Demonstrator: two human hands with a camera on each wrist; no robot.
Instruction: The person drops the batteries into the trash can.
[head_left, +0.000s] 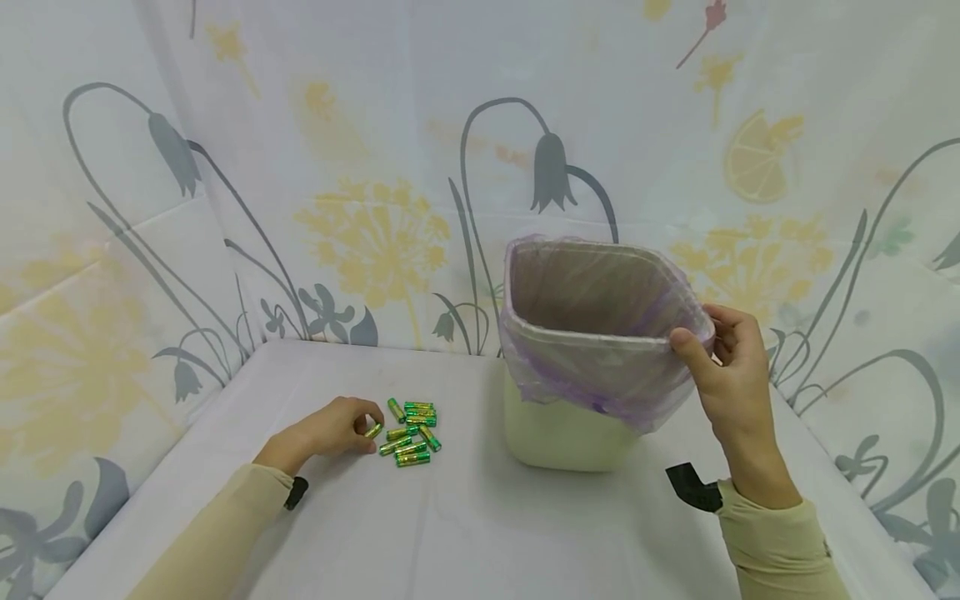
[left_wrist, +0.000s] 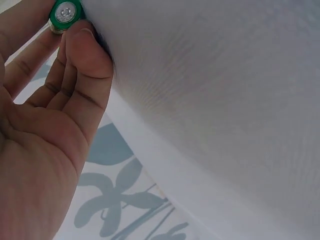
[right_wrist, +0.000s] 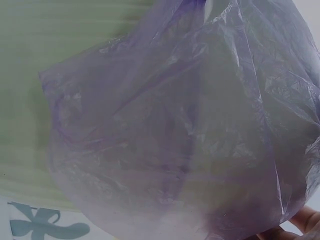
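Note:
My left hand [head_left: 341,425] pinches a green and gold battery [head_left: 373,431] between thumb and fingers, at the left of a loose group of batteries [head_left: 412,454] on the table. In the left wrist view the silver end of the held battery [left_wrist: 65,12] faces the camera. On the right, my right hand [head_left: 731,358] grips the rim of a pale green trash bin [head_left: 570,446], thumb on the near side. A thin purple trash bag [head_left: 600,375] lines the bin and folds over its rim. In the right wrist view the bag [right_wrist: 150,130] hangs loosely down the bin's outside.
A white cloth covers the table [head_left: 450,533]. Behind and at both sides stands a curtain [head_left: 375,100] printed with flowers. The bin stands to the right of the batteries, near the back edge. Black straps [head_left: 693,487] sit at the wrists.

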